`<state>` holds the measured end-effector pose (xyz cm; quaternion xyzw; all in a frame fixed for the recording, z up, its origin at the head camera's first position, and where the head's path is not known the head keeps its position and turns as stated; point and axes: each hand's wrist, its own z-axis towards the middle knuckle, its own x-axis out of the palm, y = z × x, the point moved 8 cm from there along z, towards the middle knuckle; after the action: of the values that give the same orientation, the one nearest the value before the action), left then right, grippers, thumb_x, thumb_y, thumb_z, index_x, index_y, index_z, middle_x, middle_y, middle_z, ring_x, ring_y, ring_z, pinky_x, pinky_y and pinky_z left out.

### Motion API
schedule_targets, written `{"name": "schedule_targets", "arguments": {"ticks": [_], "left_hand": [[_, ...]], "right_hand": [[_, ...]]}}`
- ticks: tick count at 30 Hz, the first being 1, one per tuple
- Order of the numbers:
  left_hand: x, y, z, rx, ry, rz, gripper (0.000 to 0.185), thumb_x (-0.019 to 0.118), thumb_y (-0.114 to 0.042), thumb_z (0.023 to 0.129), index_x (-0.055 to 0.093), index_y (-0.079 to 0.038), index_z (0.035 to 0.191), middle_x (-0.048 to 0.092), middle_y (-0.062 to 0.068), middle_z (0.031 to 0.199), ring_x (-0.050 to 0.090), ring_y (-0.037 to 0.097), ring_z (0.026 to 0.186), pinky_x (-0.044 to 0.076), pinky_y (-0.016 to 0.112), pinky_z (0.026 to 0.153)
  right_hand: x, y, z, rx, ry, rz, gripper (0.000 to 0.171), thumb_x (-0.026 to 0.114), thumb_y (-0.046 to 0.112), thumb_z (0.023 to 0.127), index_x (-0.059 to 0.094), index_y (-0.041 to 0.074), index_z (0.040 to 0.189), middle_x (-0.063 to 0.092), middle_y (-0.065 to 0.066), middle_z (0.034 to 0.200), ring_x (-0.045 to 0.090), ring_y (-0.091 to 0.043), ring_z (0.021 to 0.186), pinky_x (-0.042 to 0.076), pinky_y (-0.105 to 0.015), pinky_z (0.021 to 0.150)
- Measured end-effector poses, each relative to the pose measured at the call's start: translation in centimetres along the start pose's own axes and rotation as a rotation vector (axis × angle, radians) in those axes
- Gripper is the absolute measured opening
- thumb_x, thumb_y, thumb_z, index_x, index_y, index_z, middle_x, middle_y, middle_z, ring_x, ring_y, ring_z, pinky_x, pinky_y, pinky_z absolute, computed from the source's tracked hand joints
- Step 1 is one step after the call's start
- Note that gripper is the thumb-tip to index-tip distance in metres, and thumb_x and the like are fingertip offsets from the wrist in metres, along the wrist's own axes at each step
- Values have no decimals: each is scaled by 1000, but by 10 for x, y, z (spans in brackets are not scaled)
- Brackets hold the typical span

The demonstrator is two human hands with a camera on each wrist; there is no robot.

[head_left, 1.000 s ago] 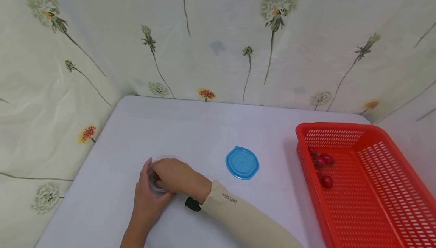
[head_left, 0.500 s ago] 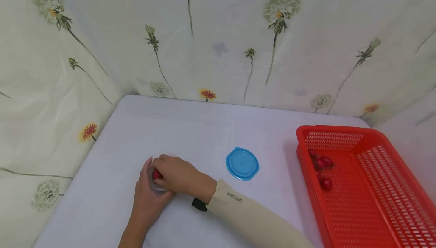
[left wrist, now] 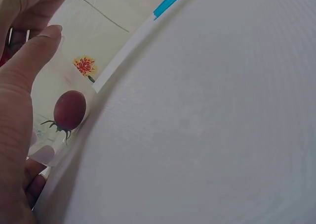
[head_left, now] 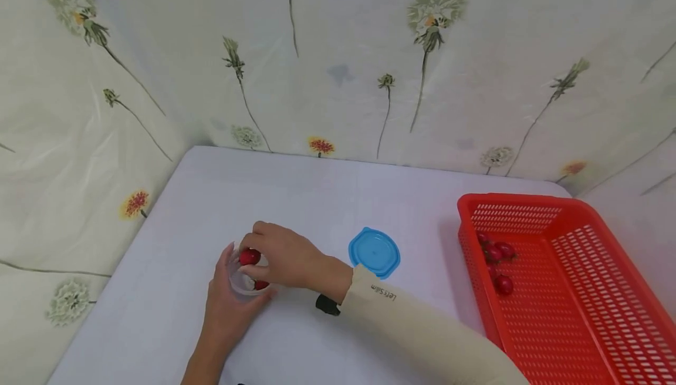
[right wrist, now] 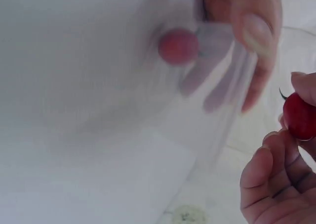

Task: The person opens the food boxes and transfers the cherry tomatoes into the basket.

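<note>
Just above the clear cup [head_left: 244,282] on the tabletop [head_left: 338,209], the right hand [head_left: 282,262] pinches a cherry tomato [head_left: 249,256] — the left hand [head_left: 227,308] curls round the cup, directly beneath — another tomato inside

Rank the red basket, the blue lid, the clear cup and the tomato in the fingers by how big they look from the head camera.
1. Red basket, by far the largest.
2. Blue lid.
3. Clear cup, partly hidden by hands, so second and third are unsure.
4. Tomato, smallest.
</note>
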<state>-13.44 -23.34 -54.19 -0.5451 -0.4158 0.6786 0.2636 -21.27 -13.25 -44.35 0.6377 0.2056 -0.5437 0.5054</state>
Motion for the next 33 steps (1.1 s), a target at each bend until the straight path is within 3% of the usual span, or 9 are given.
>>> {"name": "schedule_targets", "arguments": {"ticks": [8, 14, 22, 33], "left_hand": [[-2, 2, -1, -47, -4, 11, 119, 94, -47, 76, 18, -27, 166, 43, 1, 160, 37, 33, 146, 33, 72, 110], [0, 3, -1, -80, 1, 37, 121, 93, -48, 76, 16, -31, 166, 41, 1, 161, 38, 33, 145, 39, 72, 108], [2, 4, -2, -123, 7, 42, 122, 91, -57, 73, 14, -37, 166, 39, -1, 162, 37, 33, 145, 42, 69, 107], [-1, 5, 0, -49, -32, -18, 119, 96, -48, 73, 23, -29, 165, 46, -6, 157, 38, 28, 145, 34, 65, 114]], "right_hand": [[-39, -15, -18, 53, 18, 98, 33, 79, 39, 95, 69, 17, 117, 62, 9, 105, 59, -4, 91, 50, -11, 74], [-60, -18, -44, 70, 12, 132, 33, 81, 37, 94, 67, 17, 117, 61, 8, 108, 63, -12, 92, 53, -16, 74], [-91, -23, -82, 50, -31, 139, 32, 83, 32, 93, 68, 19, 117, 59, 10, 107, 62, -10, 90, 56, -21, 75], [-130, -37, -142, 89, -183, 277, 29, 86, 31, 90, 69, 27, 113, 60, 17, 102, 62, -7, 88, 59, -27, 70]]}}
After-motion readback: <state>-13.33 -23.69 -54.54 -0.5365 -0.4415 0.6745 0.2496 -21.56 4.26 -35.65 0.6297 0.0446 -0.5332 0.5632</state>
